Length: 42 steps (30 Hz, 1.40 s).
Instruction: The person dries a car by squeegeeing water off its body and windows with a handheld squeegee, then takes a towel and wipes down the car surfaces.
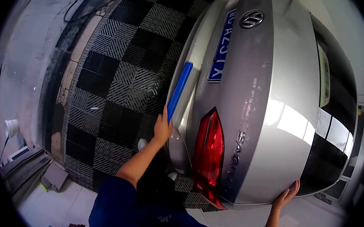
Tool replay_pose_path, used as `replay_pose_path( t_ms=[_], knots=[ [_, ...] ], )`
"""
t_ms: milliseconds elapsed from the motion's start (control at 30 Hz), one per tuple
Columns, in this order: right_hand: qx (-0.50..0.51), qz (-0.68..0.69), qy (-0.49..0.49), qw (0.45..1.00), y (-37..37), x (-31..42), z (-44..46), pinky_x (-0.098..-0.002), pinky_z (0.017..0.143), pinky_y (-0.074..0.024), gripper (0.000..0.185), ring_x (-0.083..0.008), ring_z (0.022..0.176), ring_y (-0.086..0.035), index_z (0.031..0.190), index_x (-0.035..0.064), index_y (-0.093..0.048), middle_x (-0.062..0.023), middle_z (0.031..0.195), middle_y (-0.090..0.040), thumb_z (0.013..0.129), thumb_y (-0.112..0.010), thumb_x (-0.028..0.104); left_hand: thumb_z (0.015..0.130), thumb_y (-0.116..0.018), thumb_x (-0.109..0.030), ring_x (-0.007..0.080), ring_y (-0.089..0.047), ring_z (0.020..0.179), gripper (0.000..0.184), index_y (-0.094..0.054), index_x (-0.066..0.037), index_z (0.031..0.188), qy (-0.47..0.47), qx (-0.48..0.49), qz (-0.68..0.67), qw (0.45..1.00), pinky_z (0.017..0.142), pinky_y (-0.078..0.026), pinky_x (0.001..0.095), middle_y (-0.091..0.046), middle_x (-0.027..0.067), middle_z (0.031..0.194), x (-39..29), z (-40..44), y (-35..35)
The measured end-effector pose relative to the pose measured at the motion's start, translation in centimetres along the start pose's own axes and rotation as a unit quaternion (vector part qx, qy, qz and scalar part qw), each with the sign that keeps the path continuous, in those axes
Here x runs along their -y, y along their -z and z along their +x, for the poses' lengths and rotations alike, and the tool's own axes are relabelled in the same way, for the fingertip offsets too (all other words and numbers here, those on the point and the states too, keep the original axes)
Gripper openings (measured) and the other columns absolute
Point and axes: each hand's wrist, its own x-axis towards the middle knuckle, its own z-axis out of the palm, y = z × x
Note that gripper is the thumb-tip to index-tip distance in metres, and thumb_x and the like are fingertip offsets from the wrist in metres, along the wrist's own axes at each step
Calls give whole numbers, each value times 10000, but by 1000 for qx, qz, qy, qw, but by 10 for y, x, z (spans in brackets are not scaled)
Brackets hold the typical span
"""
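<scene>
My left hand [163, 128] is closed around one end of a long, narrow blue bar [179, 91], whose exact kind I cannot make out. The bar lies along or just over the rear bumper [196, 57] of a silver car [256, 106], below its blue number plate [221, 46]. Whether it touches the bumper is unclear. My right hand [286, 196] rests on the car's rear corner near the dark rear window [326, 165], its fingers extended against the bodywork. Between my hands sits the red tail light [209, 151].
Black and grey grid floor tiles [129, 82] run beside the car, and a drain channel edge [68, 80] borders a pale wall [22, 73]. A grey box-like object [54, 176] stands at lower left. My shoes [142, 144] are close to the bumper.
</scene>
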Motion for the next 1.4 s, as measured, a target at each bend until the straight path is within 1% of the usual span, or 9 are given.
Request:
replay_pose_path(
  t_ms=[367, 567, 667, 800, 933, 1000, 1133, 1267, 1400],
  knots=[
    [20, 39, -29, 999, 3, 3, 1, -440, 1154, -202, 599, -318, 1391, -310, 1420, -30, -367, -188, 1490, -352, 996, -367, 392, 822, -597, -200, 436, -651, 949, 719, -318, 3, 1452, 90, -122, -42, 987, 848, -517, 456, -644, 318, 1016, -61, 336, -28],
    [2, 67, -19, 998, -1, 15, 7, -427, 1152, -219, 543, -306, 1376, -343, 1399, -39, -401, -181, 1467, -396, 1000, -393, 329, 836, -572, -116, 207, -622, 783, 375, -602, -15, 1196, 176, -19, -316, 932, 718, -477, 318, -660, 101, 845, 27, 128, -27],
    [-1, 55, -20, 998, 1, 20, 7, -421, 1147, -232, 513, -299, 1369, -358, 1395, -34, -416, -171, 1465, -405, 1006, -393, 301, 791, -486, -61, 161, -407, 343, 298, -633, -26, 1048, 419, 62, -316, 849, 309, -284, 331, -511, 70, 588, 64, 4, -4],
    [-31, 56, 36, 997, -3, 4, 5, -403, 1118, -288, 432, -296, 1339, -402, 1355, -39, -467, -169, 1442, -437, 992, -425, 194, 871, -566, -129, 152, -430, 366, 328, -566, -2, 1174, 444, -48, -423, 789, 311, -284, 313, -537, 70, 649, 68, -91, 30],
    [-65, 47, 62, 995, -5, 5, 6, -396, 1100, -311, 389, -299, 1298, -453, 1323, -3, -532, -159, 1394, -501, 963, -473, 133, 942, -564, -158, 299, -666, 795, 577, -351, -66, 1471, -35, -181, -117, 976, 718, -535, 382, -677, 161, 1028, 9, -153, 18],
    [-75, 40, 63, 994, -7, 2, 5, -389, 1084, -330, 381, -303, 1278, -468, 1313, 13, -549, -159, 1381, -512, 956, -489, 132, 937, -536, -153, 419, -608, 1075, 642, -250, -50, 1502, 165, 16, -135, 977, 939, -451, 448, -626, 280, 1177, -42, -185, 41],
    [-134, 44, 82, 987, -19, -17, 11, -379, 1053, -376, 337, -300, 1240, -513, 1245, 42, -607, -148, 1315, -572, 932, -547, 150, 923, -526, -154, 413, -654, 895, 573, -332, -22, 1445, 191, -154, -192, 950, 782, -513, 445, -645, 255, 1114, 7, -256, -32],
    [-287, -17, 66, 956, -25, -8, 3, -413, 1026, -387, 342, -317, 1163, -545, 1190, 52, -626, -144, 1213, -622, 871, -587, 169, 862, -534, -192, 129, -407, 341, 131, -481, -110, 775, 625, -8, -419, 659, 286, -297, 253, -418, 20, 533, -10, -359, -71],
    [-363, 89, 38, 927, -19, 46, -97, -462, 1057, -345, 433, -359, 1221, -497, 1261, -22, -528, -195, 1273, -559, 859, -600, 123, 869, -614, -211, 104, -350, 414, 194, -495, -77, 793, 559, 517, -249, 598, 352, -292, 234, -401, 30, 579, -16, -465, -44]
  ],
)
